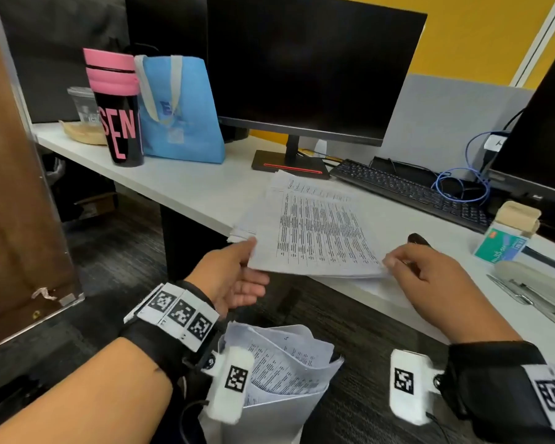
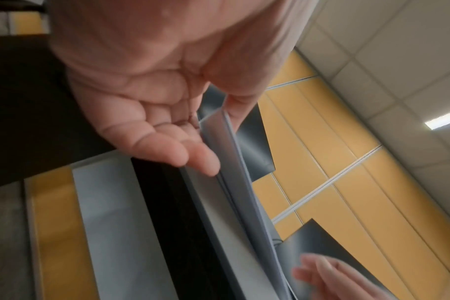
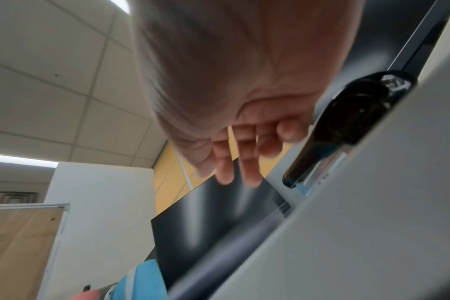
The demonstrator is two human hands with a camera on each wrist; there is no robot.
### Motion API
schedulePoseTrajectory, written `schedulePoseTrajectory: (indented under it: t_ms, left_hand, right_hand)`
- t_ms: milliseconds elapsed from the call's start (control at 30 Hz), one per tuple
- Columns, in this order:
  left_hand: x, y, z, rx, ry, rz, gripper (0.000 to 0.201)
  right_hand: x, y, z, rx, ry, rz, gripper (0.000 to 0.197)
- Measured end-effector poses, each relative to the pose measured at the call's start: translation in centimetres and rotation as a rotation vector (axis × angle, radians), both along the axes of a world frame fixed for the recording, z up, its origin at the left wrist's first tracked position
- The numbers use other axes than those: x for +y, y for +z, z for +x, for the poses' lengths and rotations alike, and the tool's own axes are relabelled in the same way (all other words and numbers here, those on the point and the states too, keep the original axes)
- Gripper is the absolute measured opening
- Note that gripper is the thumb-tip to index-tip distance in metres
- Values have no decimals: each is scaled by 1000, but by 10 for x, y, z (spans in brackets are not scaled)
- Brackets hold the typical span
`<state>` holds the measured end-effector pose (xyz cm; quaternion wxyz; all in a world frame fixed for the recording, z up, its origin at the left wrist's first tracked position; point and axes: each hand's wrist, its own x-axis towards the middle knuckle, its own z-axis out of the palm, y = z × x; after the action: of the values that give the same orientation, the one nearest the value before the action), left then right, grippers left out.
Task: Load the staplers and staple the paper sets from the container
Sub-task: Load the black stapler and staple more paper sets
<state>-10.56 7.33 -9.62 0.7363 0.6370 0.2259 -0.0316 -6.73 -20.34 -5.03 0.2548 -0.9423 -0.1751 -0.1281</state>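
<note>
1. The left hand [image 1: 237, 277] pinches the near left corner of a printed white paper set [image 1: 318, 232] overhanging the worktop's [image 1: 180, 184] front edge.
2. The right hand [image 1: 430, 277] pinches the set's near right corner.
3. Only the right wrist view shows the black stapler [image 3: 347, 125] fully, just beside the fingers.

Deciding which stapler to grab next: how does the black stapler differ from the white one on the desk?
The black stapler is dark, and only its end shows behind the right hand; the white stapler is pale and lies in full view. The black stapler sits close beside the paper set; the white stapler lies further right at the desk edge, its metal staple rail showing. Both rest on the desk, and neither is held.
</note>
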Motion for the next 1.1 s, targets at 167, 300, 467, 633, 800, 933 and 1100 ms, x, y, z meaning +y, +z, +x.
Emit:
schedulePoseTrajectory:
  t_ms: [167,300,467,633,800,933,1100]
  left_hand:
    - [-15,-8,-2,16,-115,39,20]
    - [-16,-9,-9,-4,-226,64,14]
    - [-13,-10,-4,-63,-113,114,20]
    - [-20,-3,1,-98,-40,-60,14]
    - [-35,1,4,-148,18,-192,12]
    - [-33,0,6,-105,64,-156,15]
    - [-31,-8,3,-95,15,-54,10]
  right_hand:
    - [-12,5,22,-78,-393,-164,44]
    - [-18,-5,37,208,-536,-228,46]
    - [-22,1,28,150,-521,39,30]
    - [-4,24,-7,498,-49,757,38]
    - [37,5,-30,1024,223,608,85]
    - [62,-27,-32,1170,207,520,83]
    - [76,-38,-35,1340,247,862,59]
